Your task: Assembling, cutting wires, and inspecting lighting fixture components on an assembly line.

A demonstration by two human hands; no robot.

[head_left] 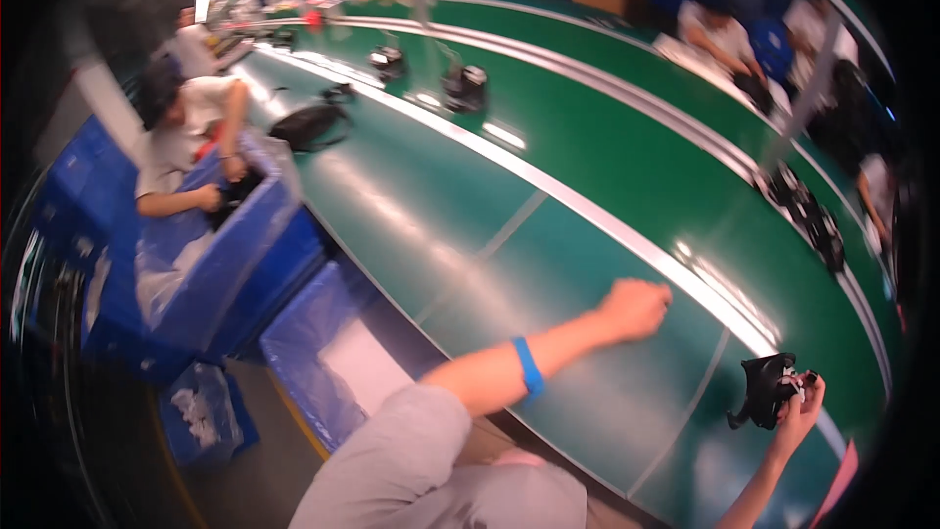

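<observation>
My right hand (803, 406) grips a black plastic part (766, 390) at the right, just above the near worktop beside the metal rail. The part has a curved, flared body, with a small pale piece near my fingertips. My left hand (634, 311) is stretched out over the green worktop (607, 402), its fingers curled into a fist. Motion blurs it, and anything inside the fingers is hidden. A blue band (529, 366) circles my left wrist.
A green conveyor (578, 147) runs beyond the metal rail, carrying black units (464, 88). A black part (311, 125) lies farther left on the worktop. A co-worker (191, 137) reaches into a lined blue bin (230, 264). Another lined bin (313, 358) stands below the worktop edge.
</observation>
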